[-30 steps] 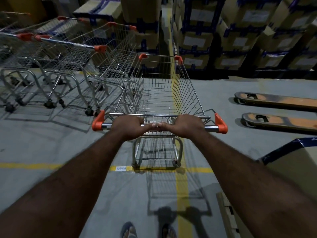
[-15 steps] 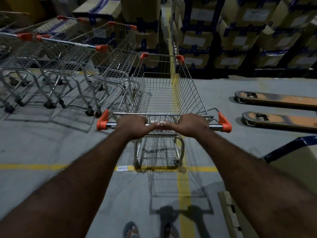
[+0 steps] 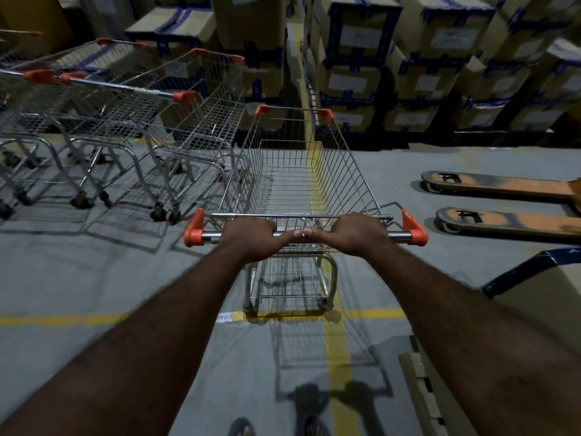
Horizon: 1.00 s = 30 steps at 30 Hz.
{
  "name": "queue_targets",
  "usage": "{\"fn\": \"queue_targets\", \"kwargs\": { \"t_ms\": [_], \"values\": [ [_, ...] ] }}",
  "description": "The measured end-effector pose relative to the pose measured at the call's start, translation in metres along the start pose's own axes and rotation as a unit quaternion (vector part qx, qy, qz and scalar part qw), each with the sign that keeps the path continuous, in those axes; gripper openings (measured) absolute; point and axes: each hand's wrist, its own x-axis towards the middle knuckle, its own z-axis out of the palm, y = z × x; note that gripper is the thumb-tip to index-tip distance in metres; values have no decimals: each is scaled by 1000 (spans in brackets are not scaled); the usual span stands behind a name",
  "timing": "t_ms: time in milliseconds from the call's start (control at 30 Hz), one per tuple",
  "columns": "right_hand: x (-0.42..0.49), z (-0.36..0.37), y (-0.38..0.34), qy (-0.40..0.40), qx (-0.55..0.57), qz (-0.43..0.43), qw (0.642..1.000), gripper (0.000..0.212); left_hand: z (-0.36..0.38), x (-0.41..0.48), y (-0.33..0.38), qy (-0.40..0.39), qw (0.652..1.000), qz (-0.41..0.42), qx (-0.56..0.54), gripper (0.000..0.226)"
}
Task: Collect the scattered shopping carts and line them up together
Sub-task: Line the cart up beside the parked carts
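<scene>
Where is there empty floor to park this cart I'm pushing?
Bare floor lies between the cart and the pallet jack forks, up to the stacked boxes. Another open stretch lies left of you, between the parked carts and the yellow line. It is crowded among the parked carts and by the big box on your right.

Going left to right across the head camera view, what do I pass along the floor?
Row of parked carts → held cart → pallet jack forks
</scene>
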Motion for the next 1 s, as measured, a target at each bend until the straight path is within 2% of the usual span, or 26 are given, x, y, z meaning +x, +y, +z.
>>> {"fn": "queue_targets", "kwargs": {
  "t_ms": [100, 200, 267, 333, 467, 667, 867, 1000],
  "values": [
    [-1, -1, -1, -4, 7, 4, 1000, 96, -1, 3, -1, -15, 1000, 7, -5, 99],
    [6, -8, -1, -79, 47, 21, 996, 92, -8, 9, -4, -84, 994, -2, -64, 104],
    [18, -15, 1, -157, 105, 38, 981, 96, -15, 16, -6, -106, 988, 7, -114, 94],
    [36, -24, -1, -182, 124, 30, 975, 90, -23, 23, -7, -88, 987, 7, -135, 76],
    [78, -56, -27, -169, 84, -33, 981, 71, -44, 32, -14, -32, 986, -20, -164, 62],
    [117, -87, -72, -99, 68, -116, 986, 61, -85, 39, -63, 35, 982, -48, -181, 44],
    [175, -115, -148, -51, 15, -161, 986, 49, -122, 45, -166, 81, 978, -101, -161, 36],
    [225, -130, -216, -27, -2, -191, 981, 57, -139, 53, -257, 101, 975, -128, -149, 38]
  ]
}}
